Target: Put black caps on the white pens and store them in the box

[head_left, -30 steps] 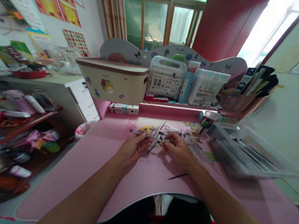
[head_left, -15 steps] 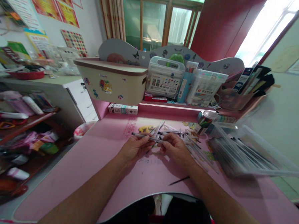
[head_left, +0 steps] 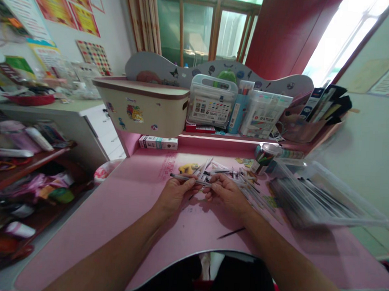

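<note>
Both my hands meet over the middle of the pink desk. My left hand is closed on a bunch of thin pens that stick out to the left and fan upward. My right hand pinches the right end of the same bunch, fingers curled. Several more loose pens lie scattered on the desk just behind and to the right of my right hand. A single black pen refill lies alone on the desk near my right forearm.
A clear plastic box filled with pens sits at the right. A small tin stands behind it. On the raised shelf are a cream storage bin and marker cases. Cluttered shelves stand at the left.
My hands and the pen bunch have stayed nearly in place; the pens are drawn slightly closer together. The view has shifted a little.
</note>
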Demonstrator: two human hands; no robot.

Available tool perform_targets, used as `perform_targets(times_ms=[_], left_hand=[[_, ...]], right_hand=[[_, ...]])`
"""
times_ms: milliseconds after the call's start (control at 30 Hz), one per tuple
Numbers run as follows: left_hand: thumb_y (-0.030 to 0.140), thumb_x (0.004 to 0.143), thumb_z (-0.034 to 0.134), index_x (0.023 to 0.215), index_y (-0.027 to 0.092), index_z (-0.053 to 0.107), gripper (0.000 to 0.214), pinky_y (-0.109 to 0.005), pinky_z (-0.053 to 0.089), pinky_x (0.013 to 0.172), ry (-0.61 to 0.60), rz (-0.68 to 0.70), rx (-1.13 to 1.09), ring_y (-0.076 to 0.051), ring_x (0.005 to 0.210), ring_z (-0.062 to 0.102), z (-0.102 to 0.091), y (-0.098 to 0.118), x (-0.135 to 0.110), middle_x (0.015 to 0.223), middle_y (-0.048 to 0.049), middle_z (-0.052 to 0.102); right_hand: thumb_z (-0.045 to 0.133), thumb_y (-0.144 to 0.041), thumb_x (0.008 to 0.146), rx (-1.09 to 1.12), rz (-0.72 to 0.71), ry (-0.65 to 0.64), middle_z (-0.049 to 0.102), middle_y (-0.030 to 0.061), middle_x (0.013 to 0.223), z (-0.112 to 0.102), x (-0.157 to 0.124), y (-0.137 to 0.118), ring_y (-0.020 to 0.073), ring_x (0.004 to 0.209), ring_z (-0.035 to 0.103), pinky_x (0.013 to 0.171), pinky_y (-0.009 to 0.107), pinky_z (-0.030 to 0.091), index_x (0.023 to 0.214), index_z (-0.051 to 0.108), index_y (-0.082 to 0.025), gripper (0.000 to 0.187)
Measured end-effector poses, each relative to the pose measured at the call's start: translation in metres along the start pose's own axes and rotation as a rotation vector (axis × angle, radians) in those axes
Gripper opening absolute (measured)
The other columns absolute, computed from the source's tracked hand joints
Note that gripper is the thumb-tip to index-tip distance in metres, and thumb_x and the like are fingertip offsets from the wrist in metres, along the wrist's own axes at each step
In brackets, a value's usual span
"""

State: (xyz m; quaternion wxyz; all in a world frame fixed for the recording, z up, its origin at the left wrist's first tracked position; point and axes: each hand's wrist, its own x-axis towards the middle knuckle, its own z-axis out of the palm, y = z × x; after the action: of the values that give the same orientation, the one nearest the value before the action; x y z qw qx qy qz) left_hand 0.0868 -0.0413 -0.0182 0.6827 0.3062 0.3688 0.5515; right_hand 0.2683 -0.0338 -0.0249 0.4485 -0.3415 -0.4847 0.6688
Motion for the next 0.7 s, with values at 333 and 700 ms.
perform_targets(times_ms=[333, 700], left_hand=[[0.027, 0.071, 0.082, 0.094, 0.018, 0.067, 0.029, -0.025, 0.056, 0.058, 0.023, 0.013, 0.077, -0.016, 0.068, 0.069, 0.009, 0.001, -0.012, 0.079, -0.0037, 0.074], [0.035, 0.078, 0.073, 0.11, 0.024, 0.061, 0.035, -0.021, 0.044, 0.053, -0.007, -0.05, 0.27, -0.01, 0.061, 0.056, 0.015, -0.003, -0.017, 0.086, -0.0001, 0.066]], right_hand=[[0.069, -0.038, 0.082, -0.109, -0.027, -0.003, 0.071, 0.0, 0.08, -0.003, -0.001, -0.003, 0.0118, 0.064, 0.064, 0.06, 0.025, 0.051, 0.092, 0.053, -0.021, 0.025], [0.063, -0.015, 0.087, -1.284, -0.289, -0.009, 0.06, 0.0051, 0.089, 0.002, -0.008, -0.035, 0.0179, 0.088, 0.056, 0.082, 0.031, 0.043, 0.082, 0.07, -0.016, 0.008]])
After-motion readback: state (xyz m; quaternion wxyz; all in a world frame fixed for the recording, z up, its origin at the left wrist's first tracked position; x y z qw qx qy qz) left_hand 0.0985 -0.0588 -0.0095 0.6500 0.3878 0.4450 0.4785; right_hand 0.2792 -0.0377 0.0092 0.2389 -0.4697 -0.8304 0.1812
